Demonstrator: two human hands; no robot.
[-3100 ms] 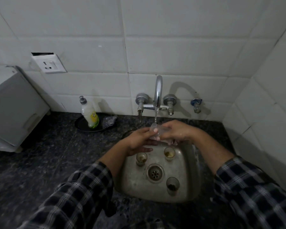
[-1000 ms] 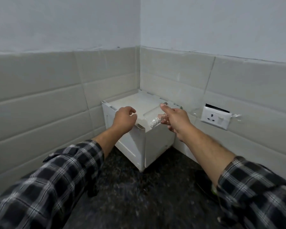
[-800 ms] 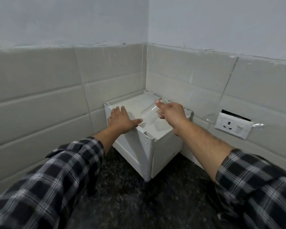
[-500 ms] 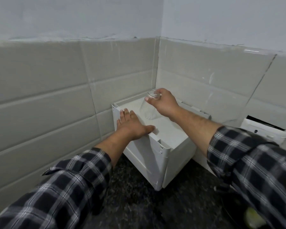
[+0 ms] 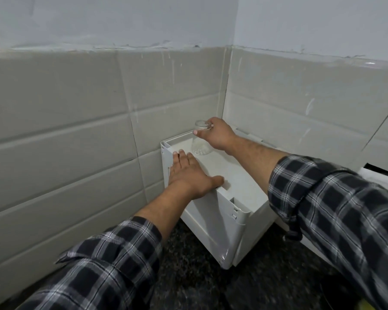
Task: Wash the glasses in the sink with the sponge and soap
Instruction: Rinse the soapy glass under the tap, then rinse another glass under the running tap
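only one glass (image 5: pixel 201 139), upturned, gripped by right hand (image 5: pixel 217 136).

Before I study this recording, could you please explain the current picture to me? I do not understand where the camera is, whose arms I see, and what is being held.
There is no machine here: these are one person's two bare arms in checked sleeves. The single camera sits on the person's head and looks forward and down, so the arms enter from below. A white box stands on a dark speckled counter where two tiled walls meet. The left hand lies flat on the box's near edge. The right hand pinches a clear glass, turned mouth down, over the box's top. Whether it already rests there, I cannot tell.
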